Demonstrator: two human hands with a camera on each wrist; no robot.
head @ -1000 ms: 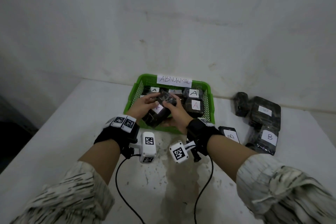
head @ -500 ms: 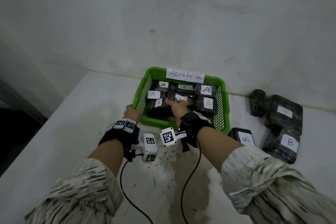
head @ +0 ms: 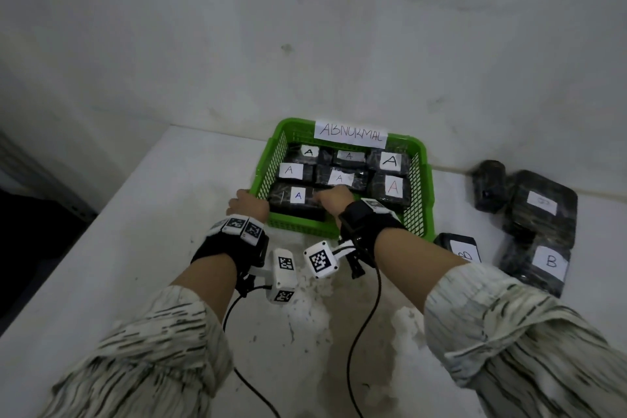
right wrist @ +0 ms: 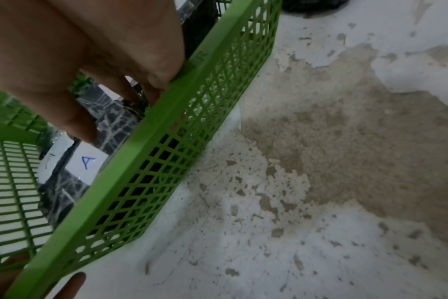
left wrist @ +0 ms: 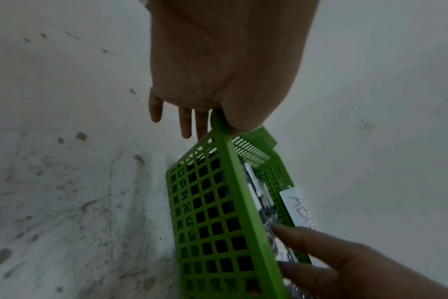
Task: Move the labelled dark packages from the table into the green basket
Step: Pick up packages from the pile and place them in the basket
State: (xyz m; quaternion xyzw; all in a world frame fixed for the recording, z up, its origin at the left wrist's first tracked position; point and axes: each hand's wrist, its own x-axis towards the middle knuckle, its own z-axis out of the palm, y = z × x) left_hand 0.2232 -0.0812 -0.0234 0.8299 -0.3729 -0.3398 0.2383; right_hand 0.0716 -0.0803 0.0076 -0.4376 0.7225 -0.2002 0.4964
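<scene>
Packages labelled A fill the green basket (head: 419,180), seven of them lying flat in rows, and the nearest one with the blue A (head: 298,201) sits in the front-left corner against the front wall. Basket has a paper sign reading ABNORMAL (head: 350,133) on its back rim and stands on the white, flaking worktop (head: 135,231). Right hand (head: 334,198) reaches over the front rim, fingers straight and spread, tips down on that blue-A package, not gripping it. Left hand (head: 246,206) is at the basket's front-left corner, thumb on the rim, fingers loose and pointing down outside the mesh. Off to the right on the worktop: B packages (head: 549,263) and another dark package (head: 490,185), well apart from the basket.
</scene>
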